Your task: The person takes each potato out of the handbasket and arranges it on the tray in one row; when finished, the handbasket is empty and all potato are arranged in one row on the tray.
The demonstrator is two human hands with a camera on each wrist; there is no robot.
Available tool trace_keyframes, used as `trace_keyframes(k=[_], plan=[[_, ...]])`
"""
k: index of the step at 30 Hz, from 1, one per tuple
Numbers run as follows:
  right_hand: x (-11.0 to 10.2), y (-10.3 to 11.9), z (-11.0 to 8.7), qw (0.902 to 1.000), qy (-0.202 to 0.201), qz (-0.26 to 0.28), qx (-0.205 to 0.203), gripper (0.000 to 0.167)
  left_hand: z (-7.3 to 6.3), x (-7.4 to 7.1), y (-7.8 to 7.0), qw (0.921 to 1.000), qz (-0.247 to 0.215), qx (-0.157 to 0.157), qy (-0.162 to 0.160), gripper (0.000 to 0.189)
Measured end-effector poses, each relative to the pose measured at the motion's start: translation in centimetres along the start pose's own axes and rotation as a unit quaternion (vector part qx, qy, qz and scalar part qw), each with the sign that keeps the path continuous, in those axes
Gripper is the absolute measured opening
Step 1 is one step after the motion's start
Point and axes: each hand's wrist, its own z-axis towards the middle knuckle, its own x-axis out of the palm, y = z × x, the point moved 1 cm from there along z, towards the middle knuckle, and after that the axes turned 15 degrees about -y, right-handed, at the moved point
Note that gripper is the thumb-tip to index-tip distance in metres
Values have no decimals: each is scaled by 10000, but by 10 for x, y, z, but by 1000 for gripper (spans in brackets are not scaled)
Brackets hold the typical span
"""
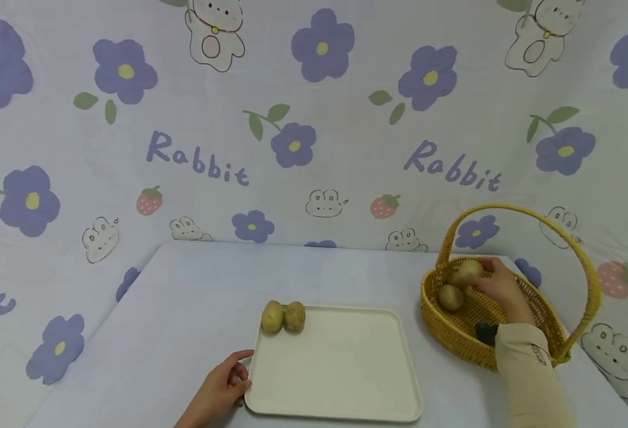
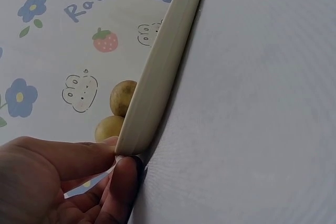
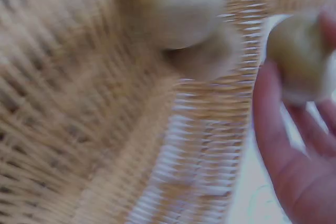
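My right hand point(image 1: 498, 288) grips a potato point(image 3: 296, 59) with curled fingers, over the inside of a yellow woven basket point(image 1: 455, 333). Two more potatoes lie in the basket; the lower one point(image 1: 450, 297) shows plainly, and both are blurred in the right wrist view. At the near left side of a cream rectangular tray point(image 1: 341, 368), my left hand point(image 1: 220, 383) pinches the rim between thumb and fingers. Side by side in the tray's far left corner sit a yellowish potato point(image 1: 273, 316) and a browner potato point(image 1: 295, 316).
The basket stands right of the tray, its tall arched handle point(image 1: 528, 209) rising over it. A white cloth covers the table point(image 1: 212, 297). Behind hangs a curtain point(image 1: 346, 113) printed with purple flowers and rabbits. A dark object point(image 1: 486, 334) sits at my right wrist.
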Motion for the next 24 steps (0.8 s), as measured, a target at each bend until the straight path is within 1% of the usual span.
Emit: trace_keyframes(k=[3, 6, 9, 11, 14, 18, 21, 23, 24], plan=[[2, 26, 0, 9977, 156, 475, -466, 74, 1, 0, 1, 9999, 110, 6, -57, 49], [9, 55, -7, 9919, 314, 798, -934, 68, 1, 0, 1, 9997, 196, 50, -101, 49], [25, 78, -16, 9853, 393, 982, -1341, 62, 2, -1, 1, 9997, 194, 77, -114, 49], [42, 88, -23, 9819, 495, 1152, -1423, 60, 1, -2, 2, 9999, 94, 55, -102, 50], [74, 96, -32, 9764, 695, 1433, -1456, 59, 1, -3, 3, 9999, -26, 6, -106, 51], [124, 96, -45, 9701, 1012, 1638, -1480, 58, 1, -2, 4, 9999, -80, 13, -151, 51], [158, 93, -56, 9709, 1239, 1435, -1460, 56, 1, -1, 4, 9998, -127, 24, -118, 51], [176, 92, -63, 9726, 1391, 1201, -1425, 55, 0, 1, 4, 9998, -150, 40, -84, 51], [183, 91, -67, 9730, 1427, 1059, -1472, 55, 0, 1, 3, 9999, -143, 59, -68, 51]])
